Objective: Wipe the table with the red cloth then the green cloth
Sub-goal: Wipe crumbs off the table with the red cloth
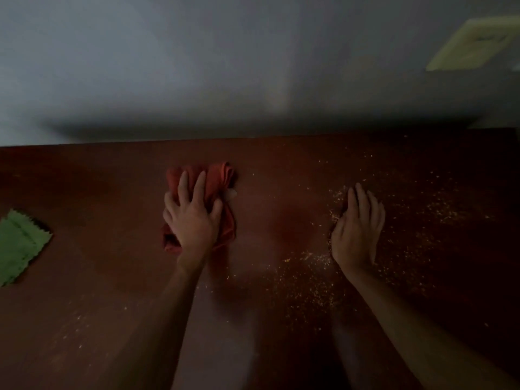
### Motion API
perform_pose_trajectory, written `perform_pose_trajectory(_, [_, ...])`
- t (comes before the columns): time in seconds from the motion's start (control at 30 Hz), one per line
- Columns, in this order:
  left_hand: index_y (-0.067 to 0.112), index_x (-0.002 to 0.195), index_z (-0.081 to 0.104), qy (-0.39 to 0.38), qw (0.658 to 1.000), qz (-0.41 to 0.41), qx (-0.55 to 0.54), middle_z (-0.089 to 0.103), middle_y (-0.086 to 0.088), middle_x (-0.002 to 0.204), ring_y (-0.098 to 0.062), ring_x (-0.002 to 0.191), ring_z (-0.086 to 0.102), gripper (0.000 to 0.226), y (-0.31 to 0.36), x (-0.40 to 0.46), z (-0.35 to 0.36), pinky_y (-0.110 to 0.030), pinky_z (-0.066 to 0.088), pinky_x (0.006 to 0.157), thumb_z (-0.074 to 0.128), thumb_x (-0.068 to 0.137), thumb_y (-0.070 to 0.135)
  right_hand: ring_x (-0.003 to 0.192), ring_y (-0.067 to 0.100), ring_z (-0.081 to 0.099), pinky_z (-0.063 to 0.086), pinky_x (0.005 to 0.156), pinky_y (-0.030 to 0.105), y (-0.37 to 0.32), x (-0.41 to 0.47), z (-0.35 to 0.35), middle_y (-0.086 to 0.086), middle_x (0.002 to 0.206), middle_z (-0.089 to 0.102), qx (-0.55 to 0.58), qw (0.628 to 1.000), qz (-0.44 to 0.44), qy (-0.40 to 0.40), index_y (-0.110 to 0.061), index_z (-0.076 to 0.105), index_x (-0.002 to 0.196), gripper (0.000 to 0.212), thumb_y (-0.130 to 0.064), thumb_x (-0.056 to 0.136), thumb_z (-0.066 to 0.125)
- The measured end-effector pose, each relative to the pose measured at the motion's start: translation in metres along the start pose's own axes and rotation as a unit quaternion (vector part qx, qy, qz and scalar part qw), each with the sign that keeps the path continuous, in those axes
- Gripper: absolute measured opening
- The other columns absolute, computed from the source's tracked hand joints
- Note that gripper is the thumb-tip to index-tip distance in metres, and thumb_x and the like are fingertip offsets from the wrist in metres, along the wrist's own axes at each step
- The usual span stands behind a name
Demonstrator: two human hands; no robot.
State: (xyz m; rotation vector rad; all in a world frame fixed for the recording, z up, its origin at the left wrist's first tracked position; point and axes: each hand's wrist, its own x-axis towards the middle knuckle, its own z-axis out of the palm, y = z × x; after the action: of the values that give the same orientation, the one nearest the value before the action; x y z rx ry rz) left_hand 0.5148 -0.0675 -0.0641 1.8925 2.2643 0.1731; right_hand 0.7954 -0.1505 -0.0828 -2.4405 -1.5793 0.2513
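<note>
Bare forearms entered from the near edge over a dark reddish-brown table [84, 319], its surface matte. Well left of the pressing hand lay the green cloth [19, 246], flat, folded, with zigzag-cut edges. Left hand [191, 218] pressed down on the red cloth [222, 178], fingers spread and straight; the cloth was bunched and creased beneath the palm. Right hand [357, 229] rested flat on the table, fingers together. Fine yellow crumbs [309, 277] were scattered around it. No legible writing.
</note>
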Motion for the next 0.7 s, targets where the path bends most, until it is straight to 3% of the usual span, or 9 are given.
perform_pose_trajectory(0.2, [0.033,0.145,0.043,-0.011,0.999,-0.031,0.039,0.034,-0.009,0.155,-0.052,0.127,0.036,0.072,0.056,-0.05,0.019,-0.058,0.038,0.091,0.04,0.079,0.062,0.144,0.028,0.024,0.015,0.12,0.05,-0.001,-0.001,0.001,0.007,0.156,0.029,-0.011,1.0,0.001,-0.001,-0.008,0.034,0.147,0.056,-0.025,0.094,0.025])
perform_pose_trajectory(0.33, [0.033,0.147,0.04,-0.034,0.997,0.065,0.03,0.031,-0.009,0.158,-0.052,0.128,0.036,0.077,0.113,-0.079,0.029,-0.059,0.04,0.093,0.059,0.077,0.06,0.144,0.028,0.025,0.016,0.119,0.05,-0.001,-0.002,0.002,0.007,0.156,0.03,-0.009,1.0,0.004,0.006,-0.008,0.035,0.146,0.055,-0.022,0.093,0.028])
perform_pose_trajectory(0.43, [0.033,0.145,0.041,-0.053,0.985,0.164,0.015,0.03,-0.007,0.158,-0.048,0.129,0.03,0.072,0.144,-0.091,0.037,-0.058,0.04,0.092,0.051,0.079,0.059,0.144,0.028,0.024,0.015,0.12,0.051,0.0,-0.003,0.001,0.007,0.156,0.03,0.013,1.0,0.002,0.006,-0.008,0.036,0.145,0.055,-0.024,0.092,0.029])
perform_pose_trajectory(0.53, [0.034,0.144,0.043,-0.056,0.977,0.206,0.006,0.033,-0.006,0.156,-0.046,0.128,0.031,0.07,0.141,-0.082,0.04,-0.059,0.042,0.089,0.059,0.078,0.054,0.143,0.028,0.025,0.016,0.119,0.051,0.0,-0.003,-0.001,0.007,0.155,0.031,0.03,1.0,-0.003,0.007,-0.008,0.037,0.145,0.056,-0.023,0.091,0.028])
perform_pose_trajectory(0.6, [0.035,0.144,0.042,-0.059,0.98,0.19,0.001,0.032,-0.004,0.157,-0.046,0.128,0.032,0.071,0.131,-0.075,0.035,-0.06,0.041,0.091,0.066,0.079,0.049,0.144,0.027,0.025,0.017,0.119,0.051,0.001,-0.003,-0.001,0.007,0.155,0.032,0.027,1.0,-0.005,0.009,-0.008,0.037,0.145,0.057,-0.022,0.091,0.029])
perform_pose_trajectory(0.7, [0.035,0.146,0.04,-0.058,0.994,0.09,-0.028,0.027,-0.002,0.159,-0.047,0.132,0.029,0.069,0.11,-0.058,0.026,-0.062,0.032,0.099,0.067,0.082,0.041,0.144,0.026,0.025,0.016,0.12,0.049,0.0,-0.002,0.0,0.005,0.156,0.031,0.017,1.0,0.002,-0.001,-0.01,0.036,0.146,0.056,-0.02,0.091,0.029])
